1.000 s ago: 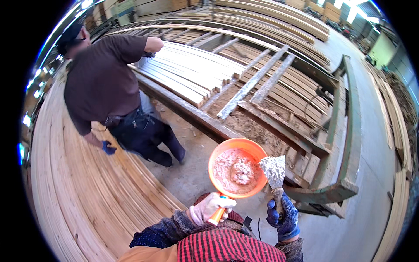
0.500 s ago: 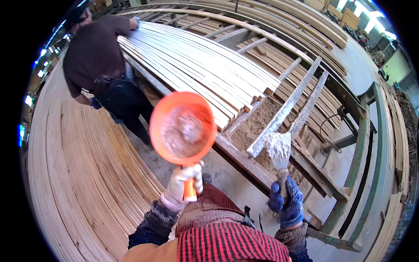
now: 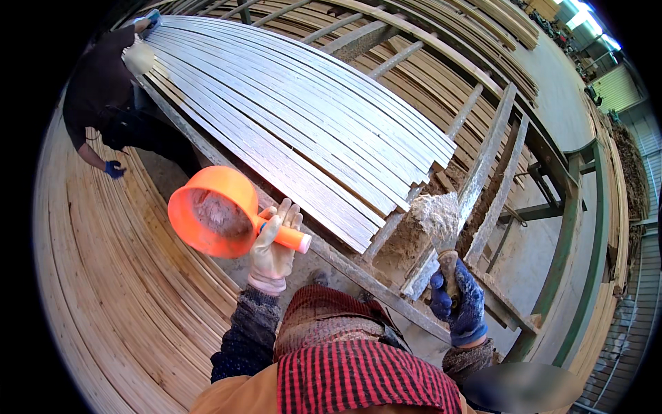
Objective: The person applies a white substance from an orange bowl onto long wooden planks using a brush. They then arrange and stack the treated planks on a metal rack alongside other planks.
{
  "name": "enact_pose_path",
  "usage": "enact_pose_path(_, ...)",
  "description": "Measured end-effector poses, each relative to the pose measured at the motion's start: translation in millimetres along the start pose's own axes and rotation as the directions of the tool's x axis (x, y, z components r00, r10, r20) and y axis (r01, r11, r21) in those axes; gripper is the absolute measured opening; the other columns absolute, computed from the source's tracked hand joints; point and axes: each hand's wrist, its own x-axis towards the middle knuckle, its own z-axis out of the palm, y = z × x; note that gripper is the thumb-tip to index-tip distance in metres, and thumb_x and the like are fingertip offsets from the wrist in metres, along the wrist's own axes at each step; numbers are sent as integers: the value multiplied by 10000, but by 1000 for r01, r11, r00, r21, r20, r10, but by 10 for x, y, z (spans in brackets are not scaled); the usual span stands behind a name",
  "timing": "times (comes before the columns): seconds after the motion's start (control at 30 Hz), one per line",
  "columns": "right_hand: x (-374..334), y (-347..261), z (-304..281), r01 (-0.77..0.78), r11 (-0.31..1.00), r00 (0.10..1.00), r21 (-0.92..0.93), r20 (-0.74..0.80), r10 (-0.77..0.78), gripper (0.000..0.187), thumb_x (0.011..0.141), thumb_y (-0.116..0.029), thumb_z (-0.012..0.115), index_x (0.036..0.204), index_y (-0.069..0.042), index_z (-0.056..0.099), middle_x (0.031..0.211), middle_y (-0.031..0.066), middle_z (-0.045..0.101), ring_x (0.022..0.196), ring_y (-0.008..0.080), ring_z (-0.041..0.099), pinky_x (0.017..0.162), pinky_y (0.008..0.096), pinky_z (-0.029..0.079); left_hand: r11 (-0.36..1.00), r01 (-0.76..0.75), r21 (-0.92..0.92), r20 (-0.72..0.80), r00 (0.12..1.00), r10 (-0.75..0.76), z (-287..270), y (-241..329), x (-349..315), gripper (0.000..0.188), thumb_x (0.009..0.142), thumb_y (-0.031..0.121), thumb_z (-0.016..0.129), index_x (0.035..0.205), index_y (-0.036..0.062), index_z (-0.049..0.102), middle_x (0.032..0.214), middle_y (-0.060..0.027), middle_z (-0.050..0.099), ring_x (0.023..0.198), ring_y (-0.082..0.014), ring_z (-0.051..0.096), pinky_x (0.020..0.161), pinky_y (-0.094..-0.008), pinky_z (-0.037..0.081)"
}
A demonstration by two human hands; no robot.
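Observation:
My left hand, in a pale glove, is closed around the handle of an orange plastic dipper. The dipper's bowl points left, and a lump of pinkish-brown paste lies in it. In a blue knitted glove, my right hand grips the handle of a putty knife. Thick paste coats its blade, which is just off the near right ends of a row of whitish wooden strips. Brown paste or debris lies beneath that end, by the metal bars.
A co-worker leans by the far left end of the strips, one blue-gloved hand hanging low. Natural boards fill the left side. Metal rack bars and a green frame stand at right.
The dipper has swung left and its handle now points right. My right hand has moved slightly with the putty knife. The co-worker has shifted left and bent lower, while the view has shifted.

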Motion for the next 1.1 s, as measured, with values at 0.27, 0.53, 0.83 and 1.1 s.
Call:
enact_pose_path(0.27, 410, -484, 447, 354, 533, 935, -769, 275, -224, 398, 968, -291, 613, 1319, -104, 596, 924, 80, 715, 655, 141, 639, 533, 250, 469, 998, -53, 37, 60, 997, 51, -66, -99, 189, 236, 963, -35, 546, 1156, 92, 591, 1405, -250, 512, 1319, -363, 488, 1155, -505, 371)
enact_pose_path(0.53, 602, -456, 902, 459, -681, 837, -571, 536, 114, 495, 938, -238, 560, 1427, -242, 479, 943, 76, 632, 787, 288, 679, 589, 466, 491, 995, -23, 94, 15, 1000, 21, -76, -45, 184, 237, 916, -34, 609, 1095, 122, 601, 1452, -217, 447, 1294, -340, 505, 1123, -495, 395)
enact_pose_path(0.83, 376, -412, 1069, 346, -804, 932, -483, 273, 237, 570, 944, -154, 520, 1494, -207, 378, 1026, 94, 643, 815, 249, 698, 628, 449, 520, 991, -15, 132, -29, 999, 19, -9, -49, 180, 185, 915, -14, 615, 1064, 93, 589, 1471, -207, 425, 1317, -340, 487, 1133, -508, 398)
enact_pose_path(1.1, 376, 86, 1038, 252, -750, 958, -611, 268, 104, 528, 985, -227, 505, 1492, -303, 378, 936, 75, 625, 787, 253, 677, 635, 482, 485, 988, 1, 151, -26, 1000, 3, -34, -62, 192, 179, 911, -16, 613, 1052, 89, 582, 1438, -193, 460, 1309, -331, 493, 1129, -509, 401)
